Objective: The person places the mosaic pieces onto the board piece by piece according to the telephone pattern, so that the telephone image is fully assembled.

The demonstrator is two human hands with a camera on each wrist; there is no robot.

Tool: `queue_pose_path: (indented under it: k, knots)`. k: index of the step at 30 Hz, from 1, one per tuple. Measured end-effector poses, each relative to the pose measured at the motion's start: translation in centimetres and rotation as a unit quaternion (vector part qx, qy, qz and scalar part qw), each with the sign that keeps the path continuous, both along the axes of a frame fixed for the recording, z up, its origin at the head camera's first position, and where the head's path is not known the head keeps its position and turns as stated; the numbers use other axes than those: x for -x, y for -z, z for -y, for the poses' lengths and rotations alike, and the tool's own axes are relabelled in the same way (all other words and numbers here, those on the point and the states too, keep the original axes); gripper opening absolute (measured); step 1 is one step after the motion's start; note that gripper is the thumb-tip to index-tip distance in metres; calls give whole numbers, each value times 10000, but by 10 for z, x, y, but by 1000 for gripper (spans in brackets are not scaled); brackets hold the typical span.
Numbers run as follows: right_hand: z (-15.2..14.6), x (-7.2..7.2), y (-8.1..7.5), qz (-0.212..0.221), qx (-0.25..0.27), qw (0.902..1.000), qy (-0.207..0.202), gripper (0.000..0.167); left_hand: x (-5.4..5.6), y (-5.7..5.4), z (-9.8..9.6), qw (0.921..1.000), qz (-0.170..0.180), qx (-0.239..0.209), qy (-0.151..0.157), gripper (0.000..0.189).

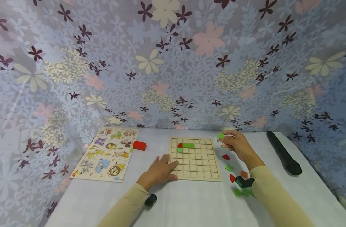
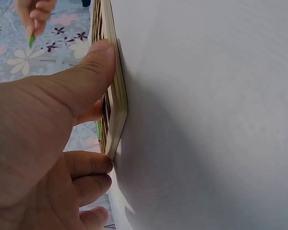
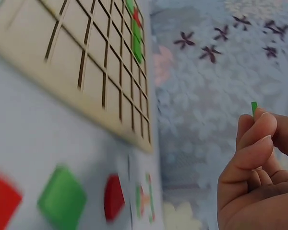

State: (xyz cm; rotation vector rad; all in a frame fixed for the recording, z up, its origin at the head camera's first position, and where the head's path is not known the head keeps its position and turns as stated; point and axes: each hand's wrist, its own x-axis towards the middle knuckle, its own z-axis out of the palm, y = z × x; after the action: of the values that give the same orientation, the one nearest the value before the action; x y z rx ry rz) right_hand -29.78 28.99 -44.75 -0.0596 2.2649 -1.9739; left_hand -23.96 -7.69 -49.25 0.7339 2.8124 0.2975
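Observation:
A wooden grid board (image 1: 197, 164) lies flat at the middle of the table. Near its upper left sit a red curved-edge tile (image 1: 179, 145) and several green tiles (image 1: 191, 145). My left hand (image 1: 160, 171) rests at the board's lower left corner; its thumb (image 2: 98, 62) touches the edge and one finger reaches onto the grid. Beyond the board's upper right, my right hand (image 1: 238, 145) holds a small green tile (image 1: 220, 136) raised between thumb and fingertips. In the right wrist view only a thin strip of that green tile (image 3: 254, 108) shows.
Loose red tiles (image 1: 225, 156), green tiles (image 1: 237, 192) and an orange tile (image 1: 244, 174) are scattered right of the board. An animal puzzle board (image 1: 104, 154) and a red block (image 1: 139, 145) lie left. A long black object (image 1: 283, 153) lies far right.

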Motion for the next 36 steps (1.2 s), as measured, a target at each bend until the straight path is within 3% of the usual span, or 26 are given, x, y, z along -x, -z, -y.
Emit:
queue_pose_path:
  k: [5, 9, 21, 29, 36]
  knots:
    - [27, 22, 6, 251, 5, 9996, -125, 53, 1, 3, -1, 10000, -16, 66, -24, 71]
    - [43, 35, 11, 312, -397, 9986, -151, 53, 0, 6, -4, 10000, 15, 30, -4, 71]
    - [70, 43, 47, 406, -1552, 9850, -639, 42, -1, 9, -5, 9999, -50, 142, 44, 70]
    - [83, 49, 49, 0, -2752, 9592, -644, 34, -2, 2, -2, 9997, -150, 190, 35, 70]
    - [87, 53, 49, -145, -3209, 9445, -691, 34, -1, -1, -1, 9996, -139, 230, 22, 70]
